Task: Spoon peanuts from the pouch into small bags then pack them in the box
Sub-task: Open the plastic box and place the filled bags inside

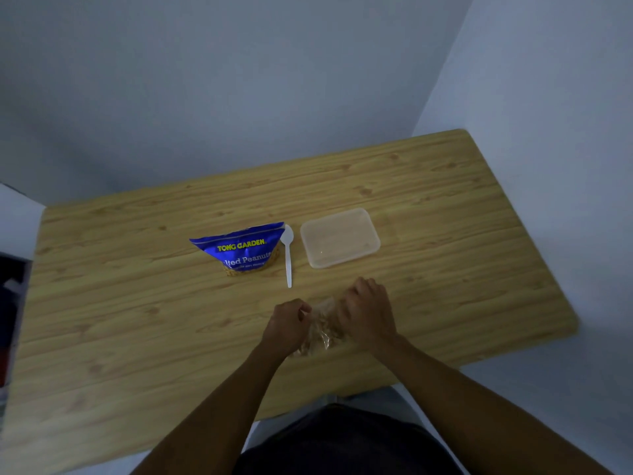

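Note:
A small clear bag point(320, 332) with peanuts inside lies on the wooden table point(137, 320) between my hands. My left hand point(287, 323) pinches its left upper edge. My right hand point(370, 311) grips its right side, fingers curled over the plastic. Farther back stands the blue peanut pouch point(245, 250), with its top open. A white plastic spoon point(288, 257) lies just right of the pouch, bowl pointing away from me. The translucent plastic box point(339, 237) sits right of the spoon, lidless, and looks empty.
The table stands in a corner, with walls behind and to the right. Dark objects point(10, 303) sit off its left edge. My lap is at the near edge.

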Demonstrator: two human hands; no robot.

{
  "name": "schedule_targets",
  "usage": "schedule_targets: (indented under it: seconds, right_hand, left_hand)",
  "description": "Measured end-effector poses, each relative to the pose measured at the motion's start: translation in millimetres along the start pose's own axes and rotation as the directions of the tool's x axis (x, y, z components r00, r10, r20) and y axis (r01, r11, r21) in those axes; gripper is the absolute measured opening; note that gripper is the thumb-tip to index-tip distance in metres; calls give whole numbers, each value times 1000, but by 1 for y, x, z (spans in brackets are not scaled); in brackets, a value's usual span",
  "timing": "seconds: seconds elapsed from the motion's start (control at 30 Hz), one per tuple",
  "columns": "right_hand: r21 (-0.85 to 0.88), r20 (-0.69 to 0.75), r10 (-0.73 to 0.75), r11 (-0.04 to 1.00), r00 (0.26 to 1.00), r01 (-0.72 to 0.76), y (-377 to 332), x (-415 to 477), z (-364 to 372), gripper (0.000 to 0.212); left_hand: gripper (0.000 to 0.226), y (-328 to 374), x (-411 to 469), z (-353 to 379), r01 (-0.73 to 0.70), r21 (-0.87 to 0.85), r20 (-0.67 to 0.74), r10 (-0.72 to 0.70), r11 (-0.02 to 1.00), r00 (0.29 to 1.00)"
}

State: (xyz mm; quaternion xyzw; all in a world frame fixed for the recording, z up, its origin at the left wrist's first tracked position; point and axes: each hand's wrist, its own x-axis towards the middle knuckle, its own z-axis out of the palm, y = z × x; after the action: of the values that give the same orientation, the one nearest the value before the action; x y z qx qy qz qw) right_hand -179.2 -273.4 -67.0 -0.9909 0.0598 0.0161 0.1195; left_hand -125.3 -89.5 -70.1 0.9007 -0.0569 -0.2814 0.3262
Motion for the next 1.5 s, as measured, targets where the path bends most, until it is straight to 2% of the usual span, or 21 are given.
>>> schedule_targets:
  seconds: [0.1, 0.2, 0.3, 0.43, 0.57, 0.67, 0.77, 0.87, 0.93, 1.07, 1.13, 1.33, 1.5]
  right_hand:
    - [-100, 203, 72, 994, 977, -52, -18, 0, 7, 41]
    - [-115, 327, 155, 986, 932, -124, -32, 5, 6, 46]
    - [-86, 375, 231, 973, 898, -215, -36, 11, 5, 37]
    - [27, 371, 280, 950, 885, -311, -34, 16, -6, 29]
    - [207, 324, 301, 902, 897, -378, -30, 24, -19, 26]
    - [395, 328, 284, 825, 901, -404, -28, 29, -33, 28]
    - [548, 318, 264, 733, 911, -404, -27, 30, -47, 29]
    - [768, 323, 238, 500, 916, -401, -29, 34, -61, 38]
    - [824, 314, 201, 427, 928, -372, -29, 39, -65, 47]
    - [831, 214, 191, 480, 958, -281, -31, 51, -68, 14]
    - [841, 178, 194, 480, 965, -252, -32, 55, -68, 7]
    - [859, 132, 180, 470, 975, -203, -35, 60, -71, 4]
    - [835, 105, 197, 515, 975, -194, -37, 62, -70, 4]
  left_hand:
    - [18, -1, -1, -1, -7, 4, -12, 7, 1000, 1000]
    - [19, -3, -3, -4, -16, 8, -42, 17, 1000, 999]
    - [18, -6, -4, -7, -1, -18, -70, 0, 1000, 998]
    - [21, -3, -3, -13, 53, -88, -29, -56, 995, 998]
    - [24, 8, -2, -19, 11, -263, 30, -4, 965, 1000]
    - [13, 22, -4, -30, -19, -412, -42, 2, 911, 999]
    - [13, 32, -2, -41, -85, -443, -124, 33, 893, 992]
    - [13, 41, 0, -52, -155, -421, -146, 101, 894, 984]
    - [12, 46, 2, -58, -196, -410, -161, 141, 891, 977]
    - [11, 52, 6, -67, -228, -391, -182, 168, 892, 969]
    - [11, 55, 6, -70, -230, -391, -197, 163, 891, 967]
    - [8, 58, 9, -76, -273, -403, -216, 199, 873, 956]
    - [8, 58, 11, -73, -348, -264, -264, 279, 900, 923]
